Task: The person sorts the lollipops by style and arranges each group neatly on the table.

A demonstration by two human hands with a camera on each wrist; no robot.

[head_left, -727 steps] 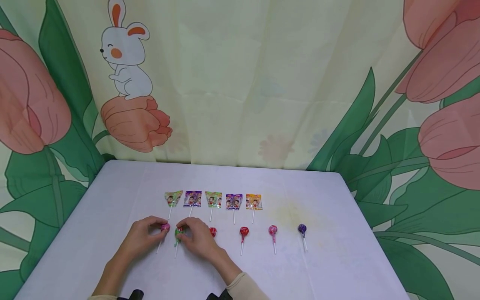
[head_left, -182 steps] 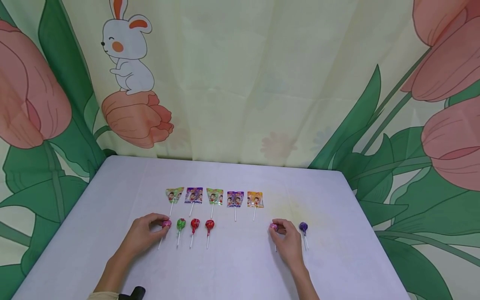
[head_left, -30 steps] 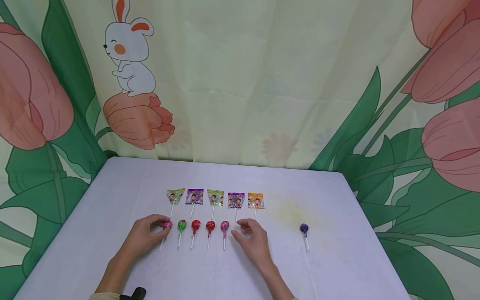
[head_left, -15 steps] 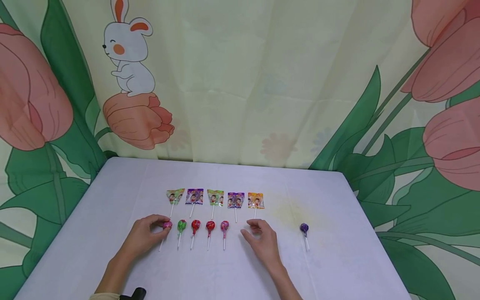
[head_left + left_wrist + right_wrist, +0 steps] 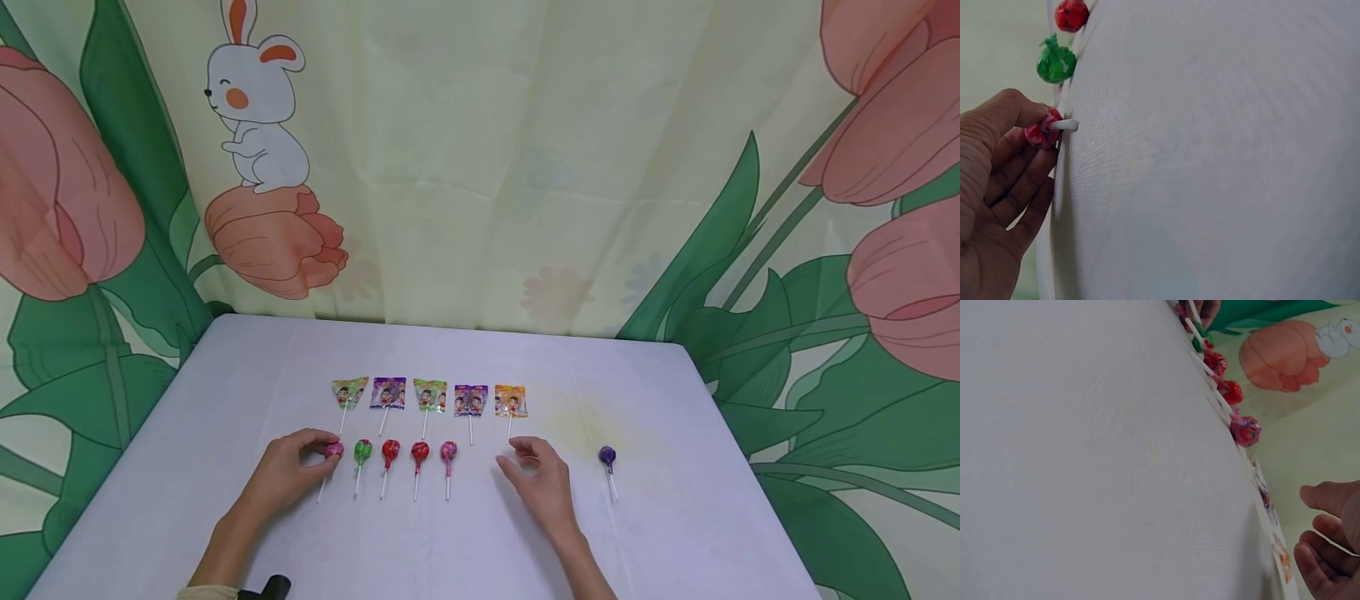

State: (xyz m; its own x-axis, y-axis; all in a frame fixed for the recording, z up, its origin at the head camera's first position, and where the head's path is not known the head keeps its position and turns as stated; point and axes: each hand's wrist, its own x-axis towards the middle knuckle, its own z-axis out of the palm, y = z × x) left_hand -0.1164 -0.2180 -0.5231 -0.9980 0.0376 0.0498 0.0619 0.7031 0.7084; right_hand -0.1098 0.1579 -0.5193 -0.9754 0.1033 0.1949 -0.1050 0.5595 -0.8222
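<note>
My left hand [image 5: 288,467] pinches the round head of a pink lollipop [image 5: 334,450] at the left end of the front row; its white stick points toward me. In the left wrist view thumb and fingers grip that pink head [image 5: 1043,130]. To its right lie a green lollipop [image 5: 363,451], two red lollipops [image 5: 391,451] and another pink lollipop [image 5: 448,451]. My right hand [image 5: 546,483] holds nothing, thumb and fingers apart, between that pink lollipop and a purple lollipop [image 5: 607,456] farther right. The right wrist view shows the same hand [image 5: 1335,537] with bent, separated fingers.
Behind the front row lies a back row of flat-wrapped lollipops, from a green-wrapped one [image 5: 349,392] to an orange-wrapped one [image 5: 511,401]. The white-covered table [image 5: 420,550] ends at a curtain [image 5: 465,167] printed with tulips and a rabbit.
Earlier, my right hand held the second pink lollipop farther right; that lollipop now lies beside the red ones. Over the last second the emptied hand moves right. My left hand keeps its place.
</note>
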